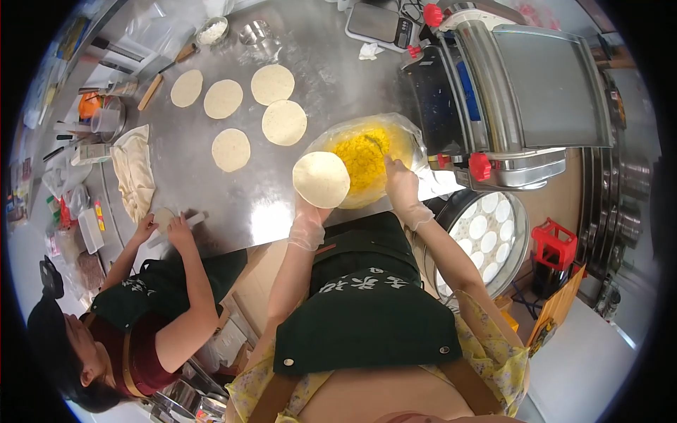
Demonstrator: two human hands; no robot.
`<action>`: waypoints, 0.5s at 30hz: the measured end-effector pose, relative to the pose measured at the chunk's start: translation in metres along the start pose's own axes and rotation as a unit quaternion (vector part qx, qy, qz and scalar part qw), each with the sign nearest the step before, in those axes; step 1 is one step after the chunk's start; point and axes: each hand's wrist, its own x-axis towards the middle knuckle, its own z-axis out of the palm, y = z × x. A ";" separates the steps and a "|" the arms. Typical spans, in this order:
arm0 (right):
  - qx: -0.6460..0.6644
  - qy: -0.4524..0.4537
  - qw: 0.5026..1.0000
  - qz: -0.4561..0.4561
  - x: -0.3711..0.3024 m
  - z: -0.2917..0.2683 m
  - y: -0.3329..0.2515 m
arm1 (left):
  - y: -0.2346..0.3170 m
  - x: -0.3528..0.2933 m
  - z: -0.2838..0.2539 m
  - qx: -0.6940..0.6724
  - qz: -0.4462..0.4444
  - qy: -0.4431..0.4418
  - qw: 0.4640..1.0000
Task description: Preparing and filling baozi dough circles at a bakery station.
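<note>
On my left hand (311,217), in a thin clear glove, lies a round, pale dough wrapper (321,179), flat and bare on top. It overlaps the near left rim of a bowl lined with clear plastic (407,134). Crumbly yellow filling (352,168) fills that bowl. My right hand (403,187), also gloved, is closed at the bowl's right side around the handle of a spoon (376,143), whose head is partly sunk in the filling. Several more dough rounds (284,123) lie flat on the steel table (190,151), left of the bowl; two touch or overlap.
A dough roller machine (486,92) with red knobs stands right. Below it, a round pan (518,261) holds several white discs. At left, a co-worker's hands (166,224) handle a dough round beside a cloth (132,173). A scale (377,27) and metal ring cutters (255,33) sit at the back.
</note>
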 end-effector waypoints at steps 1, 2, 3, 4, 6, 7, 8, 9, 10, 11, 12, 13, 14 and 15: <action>0.038 0.008 0.999 0.011 0.002 0.006 0.003 | -0.001 0.001 0.000 0.030 0.008 0.015 0.999; 0.039 0.008 0.999 0.010 0.004 0.011 0.006 | -0.001 0.003 0.001 0.030 0.008 0.015 0.999; 0.171 -0.001 0.984 0.057 0.006 0.016 0.010 | -0.001 0.006 0.002 0.051 0.006 0.021 0.998; 0.301 -0.009 0.948 0.101 0.009 0.018 0.011 | 0.000 0.009 0.003 0.071 0.005 0.026 0.997; 0.353 -0.039 0.922 0.157 0.010 0.021 0.010 | 0.000 0.016 0.002 0.064 0.004 0.020 0.998; 0.402 -0.069 0.888 0.212 0.011 0.020 0.010 | -0.001 0.018 0.003 0.058 0.001 0.015 0.998; 0.402 -0.067 0.888 0.213 0.012 0.019 0.010 | -0.002 0.019 0.004 0.059 0.000 0.014 0.998; 0.447 -0.112 0.847 0.263 0.013 0.018 0.012 | -0.004 0.019 0.004 0.055 0.002 0.018 0.998; 0.490 -0.156 0.799 0.311 0.013 0.017 0.013 | -0.005 0.019 0.004 0.051 0.003 0.023 0.998; 0.490 -0.155 0.799 0.313 0.012 0.019 0.015 | -0.006 0.019 0.004 0.053 0.001 0.022 0.998; 0.534 -0.166 0.758 0.334 0.012 0.021 0.017 | -0.007 0.018 0.004 0.043 -0.001 0.016 0.999; 0.576 -0.177 0.715 0.354 0.012 0.019 0.016 | -0.007 0.018 0.005 0.033 -0.003 0.010 0.999; 0.577 -0.175 0.714 0.355 0.011 0.017 0.015 | -0.007 0.018 0.005 0.035 -0.004 0.010 0.999; 0.587 -0.181 0.694 0.376 0.011 0.014 0.015 | -0.007 0.017 0.006 0.040 -0.002 0.017 0.999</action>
